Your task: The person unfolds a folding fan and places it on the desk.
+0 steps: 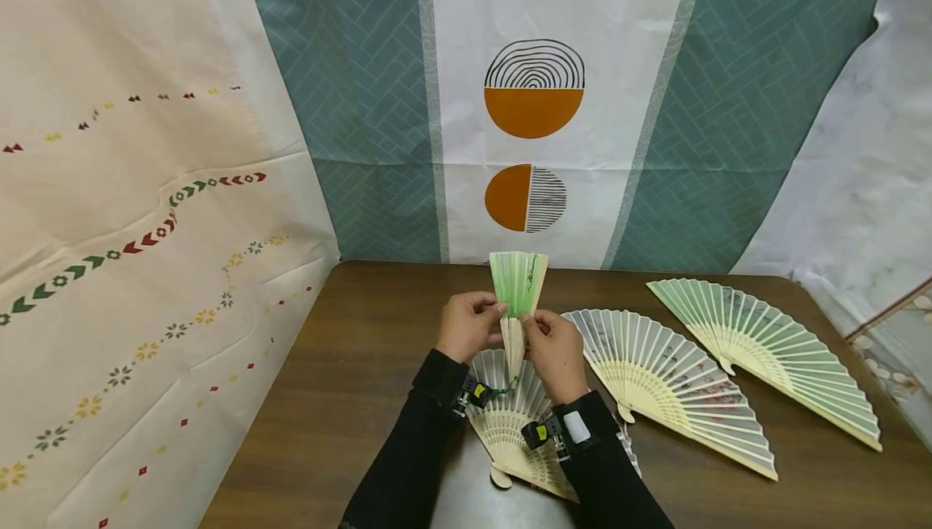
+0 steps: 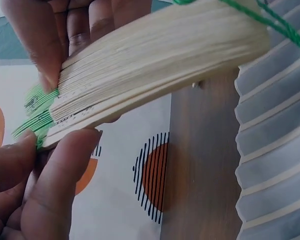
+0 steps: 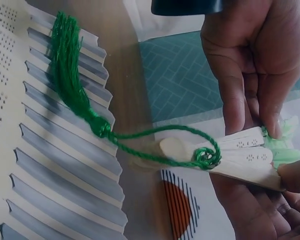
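Observation:
A green folding fan (image 1: 518, 290), partly spread at its top, stands upright between both hands above the table. My left hand (image 1: 466, 328) pinches it from the left side, and my right hand (image 1: 557, 357) pinches the right side, both near where the green leaf meets the pale ribs. In the left wrist view the ribs (image 2: 155, 70) lie bunched closely together. A green cord hangs from the pivot with a green tassel (image 3: 70, 65), seen in the right wrist view over a grey-white open fan (image 1: 513, 440). That lower fan lies on the table beneath my forearms, which partly hide it.
Right of my hands, a white open fan (image 1: 670, 379) with a printed pattern lies on the brown table (image 1: 328, 399). Farther right is an open green fan (image 1: 772, 347). Patterned cloth (image 1: 357, 108) hangs behind the table, and pale cloth (image 1: 146, 230) borders its left side.

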Motion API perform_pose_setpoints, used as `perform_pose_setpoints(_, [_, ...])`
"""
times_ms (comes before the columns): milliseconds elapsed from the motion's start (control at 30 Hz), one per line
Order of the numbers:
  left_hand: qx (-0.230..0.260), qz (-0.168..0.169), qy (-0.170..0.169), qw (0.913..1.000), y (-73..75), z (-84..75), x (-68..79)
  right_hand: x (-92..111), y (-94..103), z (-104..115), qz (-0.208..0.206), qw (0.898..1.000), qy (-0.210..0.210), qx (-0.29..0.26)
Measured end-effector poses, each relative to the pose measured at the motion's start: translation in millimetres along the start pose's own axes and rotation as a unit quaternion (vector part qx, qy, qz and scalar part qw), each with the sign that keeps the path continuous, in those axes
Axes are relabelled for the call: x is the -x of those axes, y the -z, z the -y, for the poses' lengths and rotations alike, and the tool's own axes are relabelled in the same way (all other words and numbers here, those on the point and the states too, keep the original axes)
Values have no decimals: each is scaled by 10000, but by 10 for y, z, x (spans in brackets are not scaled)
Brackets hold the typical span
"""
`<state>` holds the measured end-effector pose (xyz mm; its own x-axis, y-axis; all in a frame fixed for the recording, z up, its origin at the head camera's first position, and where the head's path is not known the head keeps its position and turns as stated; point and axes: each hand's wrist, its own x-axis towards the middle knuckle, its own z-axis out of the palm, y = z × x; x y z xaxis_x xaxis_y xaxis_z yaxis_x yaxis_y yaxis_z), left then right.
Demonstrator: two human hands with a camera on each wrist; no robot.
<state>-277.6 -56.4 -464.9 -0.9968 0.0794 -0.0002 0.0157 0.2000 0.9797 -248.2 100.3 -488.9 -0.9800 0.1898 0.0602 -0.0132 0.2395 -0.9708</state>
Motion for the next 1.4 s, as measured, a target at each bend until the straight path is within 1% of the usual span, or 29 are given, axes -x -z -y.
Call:
perform_pose_setpoints(100, [74,-39,35,10000,5,-1,-4,5,10,12,-20,9998,-107,-160])
perform_pose_setpoints(267, [380,-94,144,9991,10,4,-17,-5,25,15,-150,9991,-197,-357])
perform_pose_setpoints(433, [608,-74,128,9980,8,19,-27,-13,46,15,-234,9977,-355,-524])
perform_pose_setpoints(600, [822,-86,152,9965,-1,30,-29,-19,43,13,-359,9963,-383,-681])
perform_pose_setpoints(800, [1143,-177,267,9929,5,21,-29,-26,56,14,-493,9921,-404,-1085])
perform_pose_setpoints(1000, [1484,-346,332,9878,12,9,-41,-37,78,20,-675,9875,-482,-1340])
perform_pose_setpoints(1200, [1639,-527,376,9844,4,13,-43,-41,81,17,-841,9825,-516,-1581])
perform_pose_setpoints(1400, [1785,-784,291,9804,-11,9,-66,-62,82,12,-1213,9748,-527,-1799])
